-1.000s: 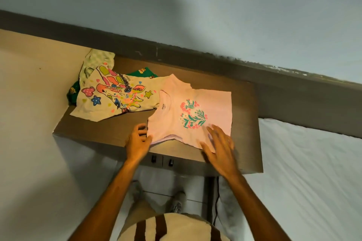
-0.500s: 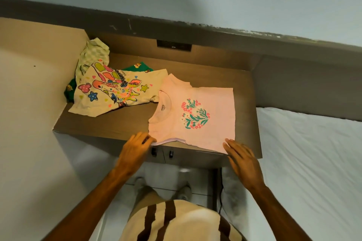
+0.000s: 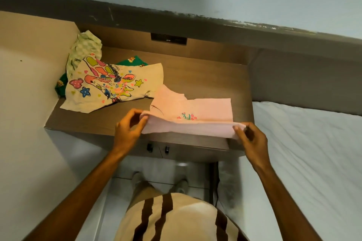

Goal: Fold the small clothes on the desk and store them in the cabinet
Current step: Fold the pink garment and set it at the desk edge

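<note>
A small pink T-shirt (image 3: 205,109) with a flower print lies on the brown desk (image 3: 195,82). Its near edge is lifted and folded partway over, hiding most of the print. My left hand (image 3: 129,129) pinches the lifted edge at the collar end. My right hand (image 3: 252,141) pinches the same edge at the hem end. To the left lies a cream shirt (image 3: 109,88) with a colourful giraffe print, spread loosely. A green garment (image 3: 135,61) and a pale checked garment (image 3: 86,49) sit crumpled behind it.
The desk is boxed in by a side panel (image 3: 35,35) on the left and a back panel with a dark socket strip (image 3: 168,38). A white bed (image 3: 313,152) lies to the right. Below the desk front are two small drawer knobs (image 3: 157,147).
Both hands went from resting flat at the pink shirt's near edge to pinching it. That edge is now raised and folded toward the back, covering most of the flower print.
</note>
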